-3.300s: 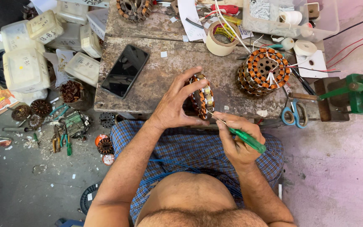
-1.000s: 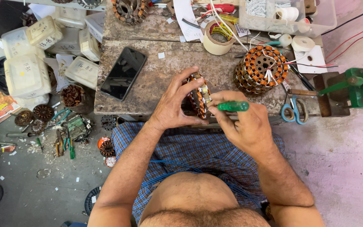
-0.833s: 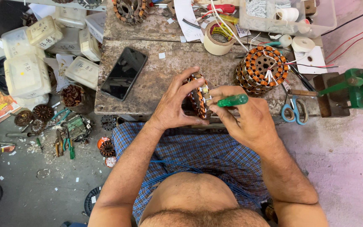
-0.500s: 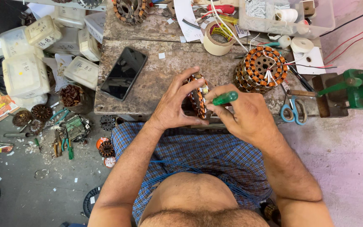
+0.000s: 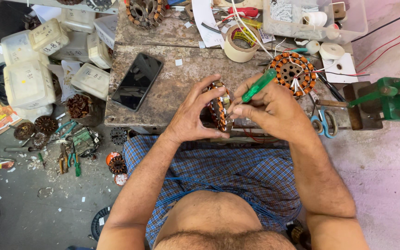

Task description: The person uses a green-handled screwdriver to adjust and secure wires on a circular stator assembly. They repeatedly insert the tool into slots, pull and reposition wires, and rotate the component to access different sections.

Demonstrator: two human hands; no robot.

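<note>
At the bench edge, I see a copper-wound stator (image 5: 219, 110) on edge, my left hand (image 5: 191, 113) curled round it, my right hand (image 5: 269, 109) gripping a green screwdriver (image 5: 258, 85) beside it

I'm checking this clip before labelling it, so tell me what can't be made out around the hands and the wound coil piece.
Head view only:
- Tip of the green-handled screwdriver: hidden behind the right hand.
- Round copper-wound stator in the left hand: seen edge-on, both faces hidden by fingers.
- Windings on that stator: too small to judge.
- Green metal vise: cut off by the right edge.
- Clear plastic box: cut off by the top edge.
</note>
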